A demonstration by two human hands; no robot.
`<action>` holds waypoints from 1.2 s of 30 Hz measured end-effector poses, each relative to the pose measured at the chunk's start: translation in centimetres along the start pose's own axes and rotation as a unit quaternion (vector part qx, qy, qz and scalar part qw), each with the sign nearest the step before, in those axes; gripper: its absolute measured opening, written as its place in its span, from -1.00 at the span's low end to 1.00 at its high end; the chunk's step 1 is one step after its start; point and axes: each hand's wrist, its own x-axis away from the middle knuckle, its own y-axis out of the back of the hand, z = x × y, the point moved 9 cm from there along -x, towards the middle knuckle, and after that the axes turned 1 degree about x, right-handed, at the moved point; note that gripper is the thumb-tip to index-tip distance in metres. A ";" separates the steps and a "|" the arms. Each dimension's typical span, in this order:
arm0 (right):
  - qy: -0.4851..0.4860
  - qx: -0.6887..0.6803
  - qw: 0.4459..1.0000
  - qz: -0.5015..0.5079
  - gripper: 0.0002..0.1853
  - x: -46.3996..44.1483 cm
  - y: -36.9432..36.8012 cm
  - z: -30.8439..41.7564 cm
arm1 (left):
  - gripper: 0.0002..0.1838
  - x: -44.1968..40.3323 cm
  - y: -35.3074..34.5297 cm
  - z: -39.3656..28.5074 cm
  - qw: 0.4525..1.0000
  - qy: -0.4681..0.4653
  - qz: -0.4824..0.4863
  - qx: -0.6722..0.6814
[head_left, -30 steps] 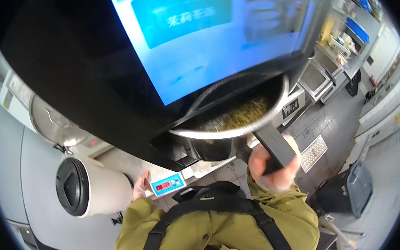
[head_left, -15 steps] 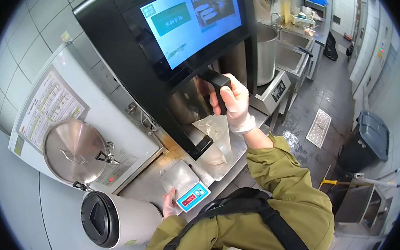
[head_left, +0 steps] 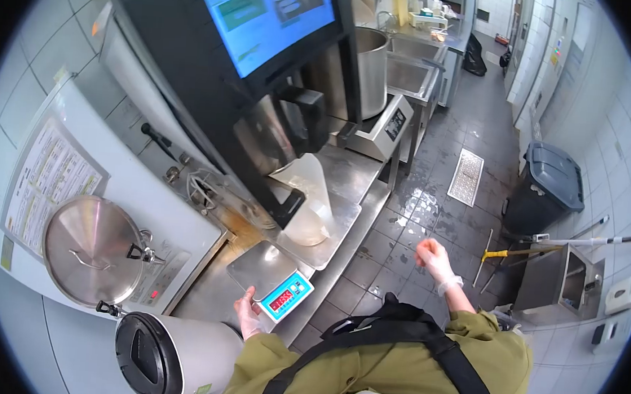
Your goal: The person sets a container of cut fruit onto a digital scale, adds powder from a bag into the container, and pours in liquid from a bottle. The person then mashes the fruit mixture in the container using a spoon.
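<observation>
My left hand (head_left: 248,314), in a clear glove, grips the near left edge of a digital scale (head_left: 285,296) with a steel plate and red lit digits. My right hand (head_left: 434,260), also gloved, hangs over the floor right of the counter, fingers curled together with nothing visible in them. Ahead stands a tall black machine (head_left: 173,51) with a lit screen (head_left: 268,21). A black handle (head_left: 310,110) juts from its front. Below it, a translucent plastic pitcher (head_left: 308,218) rests on a metal tray (head_left: 343,224), beyond the scale.
On the left are a white appliance (head_left: 183,232), a round steel lid (head_left: 92,248) and a pale container with a black lid (head_left: 148,356). A steel pot (head_left: 371,70) and sinks (head_left: 413,76) lie farther back. A grey bin (head_left: 551,179) stands right on wet tiles.
My right hand has let go of the black handle and dropped down to the right. The handle is back closer to the machine. My left hand stays at the scale; the view has shifted.
</observation>
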 end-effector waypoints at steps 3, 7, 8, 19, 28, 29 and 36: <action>-0.084 -0.059 0.994 -0.040 -0.82 1.3 3.3 -4.9 | -0.50 1.4 -4.1 0.2 0.970 0.050 0.221 0.089; -0.009 0.070 0.997 0.025 -0.73 -1.1 3.2 -5.6 | -0.66 -0.1 -5.2 2.4 0.972 0.012 0.223 0.073; 0.031 0.137 0.989 0.049 -0.69 -1.9 3.2 -6.1 | -0.74 -0.3 -5.1 3.5 0.981 0.028 0.183 0.055; -0.365 0.166 0.907 0.126 -0.67 10.6 27.7 -37.9 | -0.47 22.0 -3.9 11.9 0.977 0.013 0.048 0.210; -0.331 -0.030 0.943 0.014 -0.75 0.5 40.2 -36.7 | -0.52 30.4 -14.5 22.2 0.980 0.057 0.026 0.187; -0.329 -0.092 0.939 -0.041 -0.80 -4.0 40.1 -36.6 | -0.55 30.1 -17.2 22.9 0.981 0.062 0.049 0.176; -0.022 -0.065 0.997 0.047 -0.60 -26.6 33.6 -16.6 | -0.63 36.3 -42.1 15.4 0.962 0.056 0.247 0.102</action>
